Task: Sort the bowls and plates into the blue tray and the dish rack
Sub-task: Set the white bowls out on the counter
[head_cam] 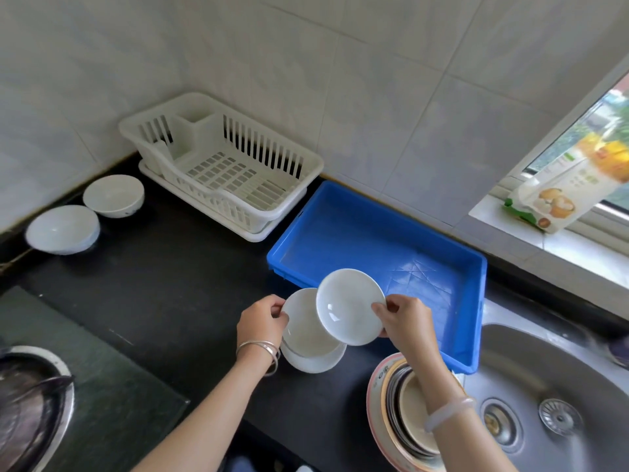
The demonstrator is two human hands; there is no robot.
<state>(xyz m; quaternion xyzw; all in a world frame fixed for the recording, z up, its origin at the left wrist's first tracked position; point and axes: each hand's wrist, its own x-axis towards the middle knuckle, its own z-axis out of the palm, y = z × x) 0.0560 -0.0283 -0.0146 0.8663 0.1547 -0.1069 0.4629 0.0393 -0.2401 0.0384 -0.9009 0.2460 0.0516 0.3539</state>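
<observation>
My right hand (405,318) pinches the rim of a small white plate (349,306), tilted up above the near left corner of the blue tray (367,206). My left hand (262,320) grips the left edge of a stack of small white plates (308,338) on the black counter. The tray holds nothing. The white dish rack (218,165) stands at the back, also with nothing in it. Two white bowls (114,195) (63,229) sit left of the rack. A pile of mixed plates and bowls (405,413) lies under my right forearm.
A steel sink (551,386) with a drain fills the lower right. A gas hob with a glass top (41,386) is at the lower left. A food packet (561,185) leans on the window sill. Tiled wall runs behind the counter.
</observation>
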